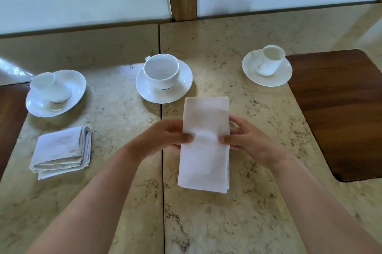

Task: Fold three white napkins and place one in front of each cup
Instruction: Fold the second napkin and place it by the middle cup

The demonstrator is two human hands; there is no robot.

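Left hand point(165, 135): thumb on top, fingers beneath, pinching the left edge of the long folded napkin point(204, 146) near its middle. Right hand point(246, 137): same pinch on the right edge, opposite.
Long folded napkin: white, narrow strip, running away from the person, far end just short of the middle saucer point(186, 86), near end lying on the marble table point(124, 108).
Square folded napkin point(62, 150): flat on the table, in front of the left cup point(49, 86).
Middle cup point(161, 71): upright on its saucer.
Left cup and right cup point(269, 59): white, each on its own saucer.
Wooden inlay point(341, 108): beside the right cup's saucer point(251, 71).
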